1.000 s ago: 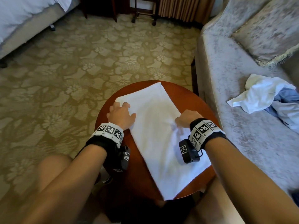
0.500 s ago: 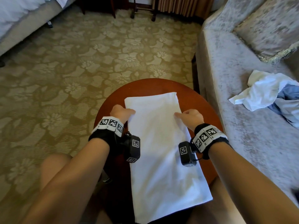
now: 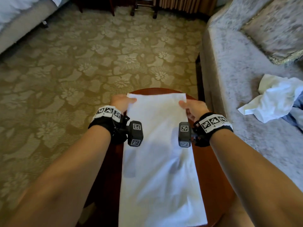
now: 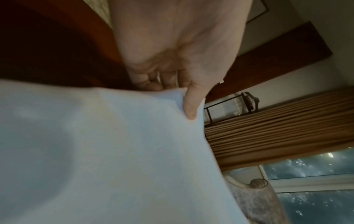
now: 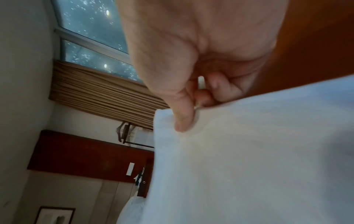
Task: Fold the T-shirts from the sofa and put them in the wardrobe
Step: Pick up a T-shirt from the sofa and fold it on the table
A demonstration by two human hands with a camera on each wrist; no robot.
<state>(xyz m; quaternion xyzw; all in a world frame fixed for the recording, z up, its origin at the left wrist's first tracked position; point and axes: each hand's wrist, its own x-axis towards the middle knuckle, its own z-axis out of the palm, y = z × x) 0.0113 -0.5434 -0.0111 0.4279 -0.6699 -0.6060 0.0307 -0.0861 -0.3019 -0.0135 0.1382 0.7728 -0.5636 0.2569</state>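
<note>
A white T-shirt [image 3: 157, 161], folded into a long strip, lies lengthwise on the round wooden table [image 3: 211, 169]. My left hand [image 3: 122, 102] pinches its far left corner, thumb on top of the cloth [image 4: 114, 144]. At the far right corner my right hand [image 3: 191, 107] pinches the same way, thumb over the fabric [image 5: 258, 151]. The near end of the strip hangs over the table edge toward me. More crumpled shirts, white [image 3: 272, 102] and blue [image 3: 297, 112], lie on the grey sofa [image 3: 237, 79] to the right.
Patterned carpet [image 3: 82, 63] stretches ahead and to the left. A bed [image 3: 19, 15] stands at the far left, and furniture legs [image 3: 142, 9] with a curtain at the far wall. A cushion [image 3: 275, 30] rests on the sofa.
The shirt strip has been turned from slanting to straight on the table. Both hands have slid from its middle edges out to the far corners and taken hold there.
</note>
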